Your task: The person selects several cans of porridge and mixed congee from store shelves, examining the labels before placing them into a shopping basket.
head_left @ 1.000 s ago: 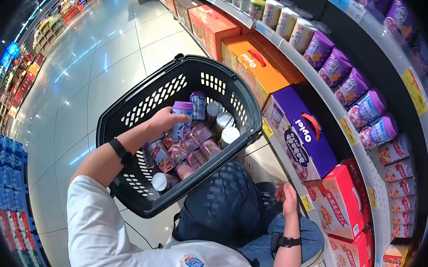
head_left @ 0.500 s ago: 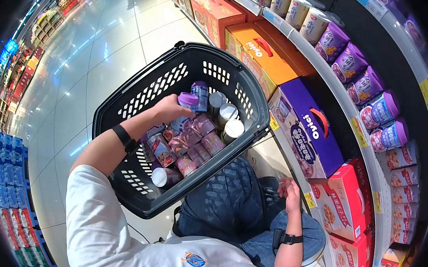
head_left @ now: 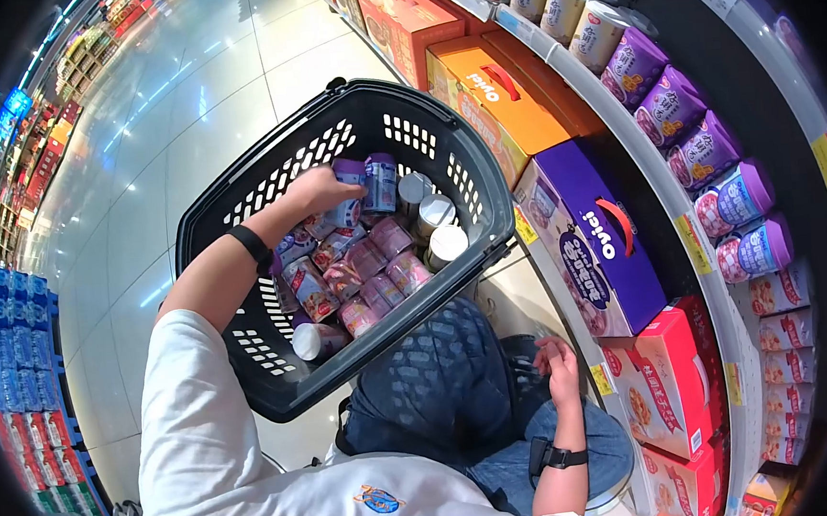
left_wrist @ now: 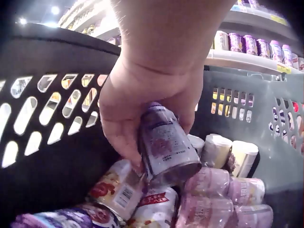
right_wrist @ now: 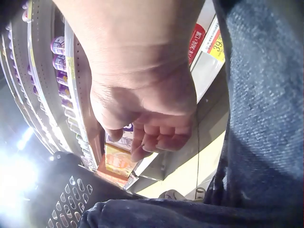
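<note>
My left hand (head_left: 313,190) reaches into the black shopping basket (head_left: 374,107) and grips a purple-lidded can (left_wrist: 168,147) from above, tilted over the other cans. Right beside it stands a blue can (head_left: 380,184). Pink cans (head_left: 407,272) lie packed in the middle of the basket, and white-lidded cans (head_left: 448,246) stand along its right side. One more white-lidded can (head_left: 319,341) lies on its side at the near left. My right hand (head_left: 560,368) hangs by my knee with loosely curled fingers, holding nothing.
At the right, a shelf carries purple cans (head_left: 703,153), purple-lidded jars (head_left: 753,249) and white cans (head_left: 597,36). Below are orange (head_left: 497,84), purple (head_left: 604,235) and red gift boxes (head_left: 657,385). Bottled water packs (head_left: 11,324) stand at far left, across the tiled floor (head_left: 211,109).
My left hand has shifted with the purple-lidded can toward the basket's far side, next to the blue can. The right hand has stayed about where it was.
</note>
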### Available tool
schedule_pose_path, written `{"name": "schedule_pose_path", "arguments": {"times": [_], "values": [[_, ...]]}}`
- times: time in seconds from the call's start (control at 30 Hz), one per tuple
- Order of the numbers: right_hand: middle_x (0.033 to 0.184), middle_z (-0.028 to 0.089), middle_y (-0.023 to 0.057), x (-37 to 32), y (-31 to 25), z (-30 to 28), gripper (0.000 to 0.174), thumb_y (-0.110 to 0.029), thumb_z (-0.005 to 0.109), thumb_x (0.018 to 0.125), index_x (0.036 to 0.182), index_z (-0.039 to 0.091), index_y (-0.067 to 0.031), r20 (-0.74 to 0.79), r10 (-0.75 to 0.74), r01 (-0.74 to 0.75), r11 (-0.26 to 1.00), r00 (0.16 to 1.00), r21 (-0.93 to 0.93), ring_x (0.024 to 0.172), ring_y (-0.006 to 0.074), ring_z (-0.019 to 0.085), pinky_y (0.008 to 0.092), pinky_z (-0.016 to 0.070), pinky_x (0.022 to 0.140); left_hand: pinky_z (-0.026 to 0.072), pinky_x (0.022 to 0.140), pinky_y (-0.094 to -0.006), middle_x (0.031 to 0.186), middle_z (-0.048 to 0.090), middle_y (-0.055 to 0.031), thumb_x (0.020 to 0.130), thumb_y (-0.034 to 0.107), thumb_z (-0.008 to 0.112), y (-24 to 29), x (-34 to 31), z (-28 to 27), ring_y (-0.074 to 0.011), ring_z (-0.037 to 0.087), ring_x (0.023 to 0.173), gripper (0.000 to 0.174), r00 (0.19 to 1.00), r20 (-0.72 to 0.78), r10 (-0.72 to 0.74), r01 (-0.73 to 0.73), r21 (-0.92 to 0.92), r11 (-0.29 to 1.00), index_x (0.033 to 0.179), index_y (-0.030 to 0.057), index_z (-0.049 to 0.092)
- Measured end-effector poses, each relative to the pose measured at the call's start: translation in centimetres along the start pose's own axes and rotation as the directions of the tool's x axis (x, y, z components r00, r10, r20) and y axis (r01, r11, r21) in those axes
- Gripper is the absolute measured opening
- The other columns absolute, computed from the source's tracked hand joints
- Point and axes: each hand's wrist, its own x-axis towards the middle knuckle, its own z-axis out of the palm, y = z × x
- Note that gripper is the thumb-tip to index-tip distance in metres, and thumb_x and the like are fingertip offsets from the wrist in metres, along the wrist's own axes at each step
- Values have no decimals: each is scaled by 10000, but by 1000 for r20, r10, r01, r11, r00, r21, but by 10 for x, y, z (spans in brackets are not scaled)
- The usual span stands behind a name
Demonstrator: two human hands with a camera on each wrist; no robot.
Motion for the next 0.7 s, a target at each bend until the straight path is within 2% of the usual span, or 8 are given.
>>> {"name": "schedule_pose_path", "arguments": {"times": [0.03, 0.2, 0.3, 0.4, 0.47, 0.5, 0.63, 0.7], "values": [[728, 622, 21, 0, -1, 0, 295, -319, 551, 1047, 1061, 661, -47, -6, -3, 3, 1000, 1000, -1, 615, 55, 478, 213, 368, 572, 552, 782, -402, 897, 733, -218, 734, 645, 738, 4, -3, -1, -322, 710, 849, 664, 988, 125, -91, 91, 8, 996, 874, -4, 762], [730, 624, 21, -1, 0, 1, 266, -282, 548, 1045, 1063, 660, -41, -12, -7, 7, 1000, 1000, 13, 612, 56, 476, 214, 373, 574, 569, 798, -394, 963, 726, -233, 651, 645, 791, -14, -3, 28, -351, 715, 881, 843, 997, -8, 74, -71, 211, 975, 1011, -109, 685], [731, 623, 20, 0, -3, 3, 251, -264, 550, 1043, 1064, 658, -39, 21, -13, 13, 1000, 1000, 3, 613, 54, 476, 211, 373, 576, 549, 886, -392, 994, 727, -245, 641, 631, 798, -12, -18, 18, -358, 707, 958, 839, 958, 267, -101, 59, 163, 985, 1056, -91, 693], [726, 614, 26, 0, -3, 3, 303, -307, 533, 1048, 1062, 652, -28, 26, -24, 25, 999, 999, -38, 625, 61, 493, 209, 381, 580, 561, 868, -396, 1013, 732, -234, 637, 624, 805, -25, -9, 37, -340, 715, 956, 836, 951, 309, 11, -148, 423, 894, 1087, -73, 700], [726, 615, 27, 0, -5, 4, 300, -303, 532, 1049, 1059, 651, -28, 39, -30, 32, 998, 999, -52, 621, 62, 492, 211, 379, 580, 582, 790, -379, 994, 756, -157, 703, 578, 782, -21, -12, 44, -280, 738, 879, 621, 952, 304, 45, -199, 499, 843, 991, 28, 780], [726, 615, 27, -1, -5, 5, 300, -303, 532, 1049, 1059, 651, -28, 41, -29, 31, 998, 999, -53, 621, 62, 492, 211, 379, 580, 570, 831, -402, 997, 747, -188, 650, 637, 799, -20, -12, 43, -323, 723, 933, 802, 946, 320, 60, -216, 480, 850, 1085, -32, 717], [732, 618, 19, -1, -3, 3, 264, -266, 540, 1047, 1065, 659, -32, 19, -17, 18, 998, 1000, -66, 617, 58, 482, 214, 377, 579, 569, 818, -420, 968, 748, -177, 705, 623, 783, -7, -19, 34, -335, 723, 930, 769, 945, 319, 73, -241, 530, 813, 1118, -19, 695], [735, 619, 11, -2, -2, 3, 231, -233, 549, 1043, 1073, 666, -36, 9, -12, 13, 998, 1000, -54, 614, 53, 473, 215, 376, 578, 582, 775, -426, 906, 748, -142, 765, 603, 763, -3, -24, 33, -320, 734, 887, 667, 989, 11, 148, -134, 494, 859, 1092, 25, 709]]}}
